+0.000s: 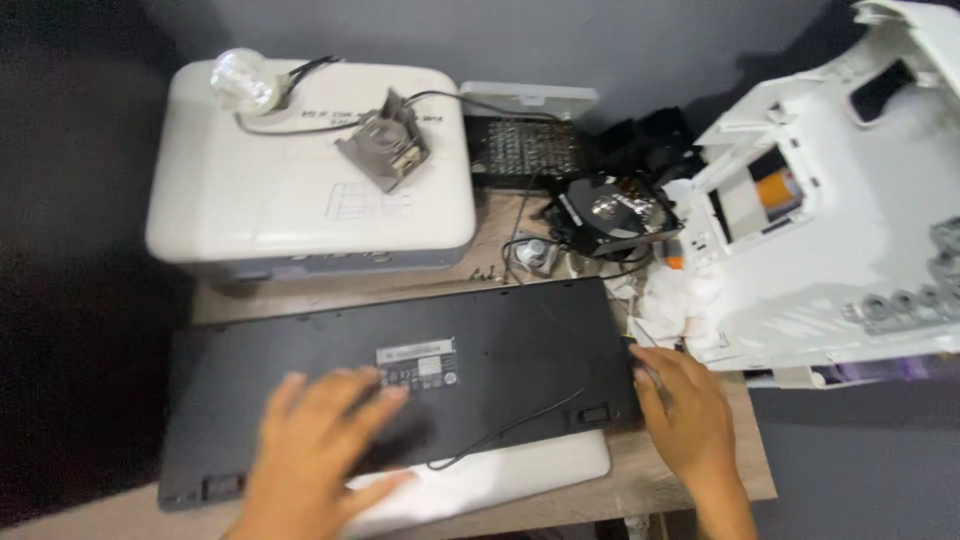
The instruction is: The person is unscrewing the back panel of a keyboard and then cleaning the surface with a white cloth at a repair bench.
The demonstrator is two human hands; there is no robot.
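Keyboard (400, 390), flipped over: left hand (315, 450) flat, fingers spread; right hand (685, 415) grips its edge.

Left hand (318, 440) lies flat on the upturned black keyboard (400, 385) — right hand (685, 412) grips its right end; white projector (310, 165) sits behind.

Rectangular grey-white label (417, 362) on black keyboard underside (500, 340), possibly faint markings on white casing (300, 170)

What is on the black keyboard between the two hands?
In the head view, between the left hand and right hand, the keyboard back shows a thin black cable and, higher up, a grey label.
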